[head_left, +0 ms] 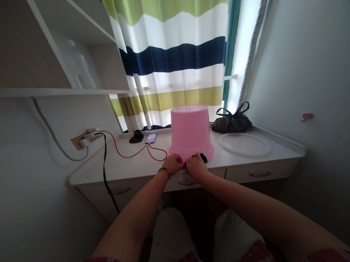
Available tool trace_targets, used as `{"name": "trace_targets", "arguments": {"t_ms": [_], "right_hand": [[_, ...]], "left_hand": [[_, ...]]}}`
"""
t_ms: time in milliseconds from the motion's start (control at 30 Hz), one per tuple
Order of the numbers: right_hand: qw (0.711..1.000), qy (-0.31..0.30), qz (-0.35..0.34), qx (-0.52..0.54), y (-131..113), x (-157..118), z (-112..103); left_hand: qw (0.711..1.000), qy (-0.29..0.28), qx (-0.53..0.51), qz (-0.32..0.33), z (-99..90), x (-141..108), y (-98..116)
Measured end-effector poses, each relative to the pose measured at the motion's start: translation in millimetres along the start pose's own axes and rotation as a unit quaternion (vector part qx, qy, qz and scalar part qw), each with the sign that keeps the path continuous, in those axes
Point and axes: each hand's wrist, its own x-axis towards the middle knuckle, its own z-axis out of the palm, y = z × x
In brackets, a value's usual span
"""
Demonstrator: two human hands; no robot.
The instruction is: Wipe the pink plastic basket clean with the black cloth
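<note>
Together our hands, left hand [174,163] and right hand [195,165], pinch a small dark thing [203,157] on the desk [130,167], just before the upturned pink basket [190,132]; fingers curled, grip unclear.

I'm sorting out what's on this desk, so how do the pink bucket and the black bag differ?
The pink bucket stands upside down, stiff and tall, near the desk's front edge; the black bag slumps low and soft, knotted on top, further back by the curtain. Both hands, left hand and right hand, are at the bucket's rim; nothing touches the bag. Both rest on the desk.
</note>
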Motion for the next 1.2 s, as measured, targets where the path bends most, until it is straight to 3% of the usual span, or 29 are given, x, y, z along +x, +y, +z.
{"name": "trace_targets", "arguments": {"t_ms": [267, 567, 667, 900, 1067, 1200], "right_hand": [[0.997, -0.009, 0.031, 0.063, 27, -13, -4], [0.989, -0.048, 0.013, 0.141, 112, -27, 12], [0.986, -0.046, 0.004, 0.160, 127, -27, 15], [0.988, -0.042, 0.004, 0.146, 111, -26, 5], [0.990, -0.014, 0.010, 0.137, 76, -23, -3], [0.990, 0.018, 0.035, 0.136, 48, -19, 2]], "left_hand": [[0.999, -0.017, -0.006, -0.027, -3.7, -1, 3], [0.999, -0.028, 0.002, -0.039, -7.9, -2, 4], [0.999, -0.025, 0.004, -0.033, -10.6, -3, 7], [0.998, 0.035, 0.039, 0.034, -18.1, -7, 21], [0.998, -0.013, 0.039, 0.055, -18.1, -8, 28], [0.998, -0.009, 0.052, 0.047, -15.5, -8, 24]]}}
